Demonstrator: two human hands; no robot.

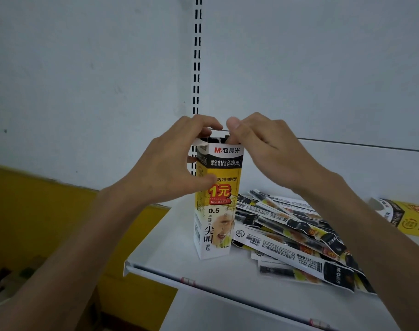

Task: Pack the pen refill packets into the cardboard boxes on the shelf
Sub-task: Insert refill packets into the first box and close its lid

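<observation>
Obs: the upright box [215,211] stands on the shelf [170,254] near its front edge, mouth open at the top, with dark packet ends just showing inside.

Left hand [170,168]: wraps the box's upper left side, thumb pressed on the front face, fingers curled over the top edge.

Right hand [263,144]: at the box's top right, thumb and fingertips drawn together at the rim. Whether they pinch a flap or a packet end is hidden, so you cannot tell.

Loose refill packets [294,237] lie in a fanned heap just right of the box, the nearest touching its base. A second box [404,218] lies flat well to the right of it.

Judgement: the step in hand is working at the mouth, either seating the contents or handling the flap.

Method:
- Let your left hand brace the box, not squeeze it. Thin card bows and narrows the mouth.
- Keep the base flat on the shelf.
- Tap the contents level before you touch the flaps.
- The box is tall and narrow, so push straight down, never sideways.
</observation>
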